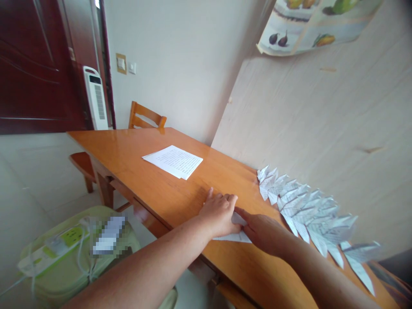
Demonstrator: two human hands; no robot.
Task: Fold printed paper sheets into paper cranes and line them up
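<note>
Judging by the row of folded paper pieces (307, 210) along the wall side of the tabletop (119, 148), I'd say a good chunk of the folding is done. They're pointy and overlap so much that I can't get a proper count. The one being worked on is a sheet of paper (231, 237) lying just left of that row, mostly covered up, so no idea which crease it's at, but I'd call it partway. Left hand (220, 214) sits on it on the side away from the row, fingers bent and bearing down. Right hand (268, 234) comes in from the row's side, fingers reaching out onto the paper. Can't tell if either hand is actually pinching it or only pressing. As for what's left, there's a stack of printed sheets (174, 161) well apart from the row, off to its left, lying flat with edges that don't line up. Those look unfolded to me, so probably the ones left to do, though how many is anybody's guess.
</note>
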